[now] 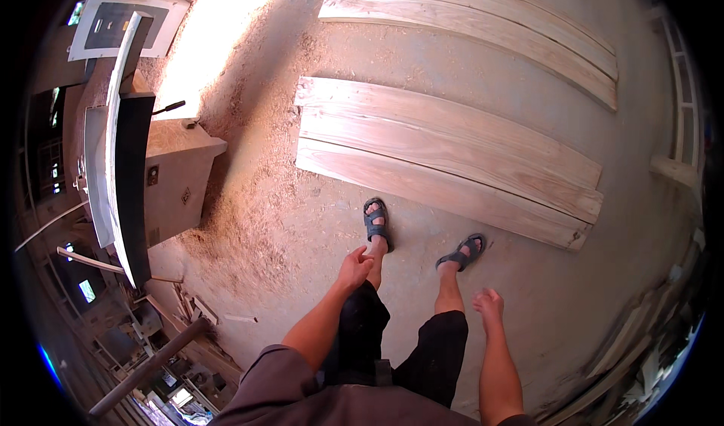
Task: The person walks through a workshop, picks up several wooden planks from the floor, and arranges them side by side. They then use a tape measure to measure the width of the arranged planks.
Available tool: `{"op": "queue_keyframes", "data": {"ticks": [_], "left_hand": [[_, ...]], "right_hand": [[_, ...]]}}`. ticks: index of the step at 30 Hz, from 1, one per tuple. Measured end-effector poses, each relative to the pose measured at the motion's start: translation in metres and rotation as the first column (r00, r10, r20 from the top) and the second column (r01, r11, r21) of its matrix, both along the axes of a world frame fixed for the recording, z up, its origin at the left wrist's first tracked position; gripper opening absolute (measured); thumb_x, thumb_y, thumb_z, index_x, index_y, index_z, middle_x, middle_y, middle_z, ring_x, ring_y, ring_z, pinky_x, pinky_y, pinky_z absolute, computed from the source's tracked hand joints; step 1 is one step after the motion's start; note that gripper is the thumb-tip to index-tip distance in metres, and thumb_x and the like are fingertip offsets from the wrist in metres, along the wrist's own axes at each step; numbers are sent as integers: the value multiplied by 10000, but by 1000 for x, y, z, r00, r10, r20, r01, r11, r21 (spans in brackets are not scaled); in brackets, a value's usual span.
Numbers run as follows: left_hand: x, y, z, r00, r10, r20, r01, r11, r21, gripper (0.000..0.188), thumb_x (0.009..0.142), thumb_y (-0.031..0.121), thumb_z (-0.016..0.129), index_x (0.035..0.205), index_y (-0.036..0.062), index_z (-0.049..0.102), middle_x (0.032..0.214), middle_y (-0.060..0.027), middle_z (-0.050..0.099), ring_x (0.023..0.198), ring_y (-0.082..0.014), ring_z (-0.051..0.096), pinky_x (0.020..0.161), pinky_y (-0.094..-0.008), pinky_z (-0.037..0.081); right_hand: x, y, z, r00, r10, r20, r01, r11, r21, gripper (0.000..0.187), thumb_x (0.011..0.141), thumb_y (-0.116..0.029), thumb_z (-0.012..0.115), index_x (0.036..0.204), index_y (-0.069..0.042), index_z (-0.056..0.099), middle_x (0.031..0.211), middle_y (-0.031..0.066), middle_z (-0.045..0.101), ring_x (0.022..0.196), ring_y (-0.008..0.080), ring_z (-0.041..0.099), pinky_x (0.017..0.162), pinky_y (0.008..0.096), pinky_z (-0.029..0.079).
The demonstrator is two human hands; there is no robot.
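My left hand (354,267) hangs in the air in front of my left leg, just short of the sandal. It is empty, with some fingers stretched out. My right hand (489,306) hangs free beside my right leg, fingers loosely curled and slightly apart, with nothing visible in it. Neither hand touches anything. Nearest ahead of my feet lies a group of wide, pale wooden boards (445,143), side by side on the floor. A narrow dark gap separates the closest board (437,193) from the others.
Farther off lie more long boards (467,20). At the left stands a woodworking machine (177,177) with a long dark upright panel; sawdust (253,192) covers the floor beside it. Scrap wood (204,309) lies at the lower left. Stacked planks (626,335) line the right side.
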State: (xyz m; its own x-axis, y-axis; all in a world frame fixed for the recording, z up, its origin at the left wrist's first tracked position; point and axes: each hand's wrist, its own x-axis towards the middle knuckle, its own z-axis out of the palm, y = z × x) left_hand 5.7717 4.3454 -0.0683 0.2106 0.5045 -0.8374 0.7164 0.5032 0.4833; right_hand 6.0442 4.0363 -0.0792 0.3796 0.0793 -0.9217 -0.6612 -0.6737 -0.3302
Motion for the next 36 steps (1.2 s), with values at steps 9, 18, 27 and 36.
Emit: {"op": "queue_keyframes", "data": {"ticks": [9, 18, 27, 36], "left_hand": [[-135, 41, 101, 994, 56, -97, -54, 998, 19, 629, 817, 132, 585, 1374, -90, 397, 1017, -143, 705, 858, -164, 654, 770, -270, 502], [-265, 105, 204, 930, 367, -34, -367, 930, 7, 689, 875, 124, 585, 1452, -56, 256, 1086, -156, 667, 882, -195, 655, 771, -301, 503], [-394, 58, 257, 884, 439, -163, -455, 887, -78, 688, 842, 83, 621, 1416, -91, 282, 959, -163, 668, 735, -199, 655, 615, -259, 491], [-643, 176, 106, 940, 283, -192, -269, 958, 96, 724, 825, 91, 649, 1444, -11, 286, 1029, -183, 659, 804, -262, 669, 688, -383, 526]], "right_hand": [[-66, -35, 144, 997, 72, 11, -69, 979, -191, 404, 823, -18, 543, 1205, 108, 524, 873, 152, 640, 665, 196, 629, 561, 290, 528], [-141, 67, 168, 929, 365, 58, -361, 930, -65, 412, 809, -52, 586, 1204, 64, 570, 832, 122, 661, 658, 161, 626, 575, 278, 516], [-155, 162, 164, 914, 334, 232, -357, 932, 62, 404, 811, -79, 614, 1185, 71, 577, 840, 100, 652, 682, 136, 618, 580, 270, 514], [-247, 238, 146, 817, 448, 364, -328, 879, -346, 374, 761, -134, 565, 1103, -18, 664, 946, 177, 686, 834, 274, 661, 754, 370, 525]]}}
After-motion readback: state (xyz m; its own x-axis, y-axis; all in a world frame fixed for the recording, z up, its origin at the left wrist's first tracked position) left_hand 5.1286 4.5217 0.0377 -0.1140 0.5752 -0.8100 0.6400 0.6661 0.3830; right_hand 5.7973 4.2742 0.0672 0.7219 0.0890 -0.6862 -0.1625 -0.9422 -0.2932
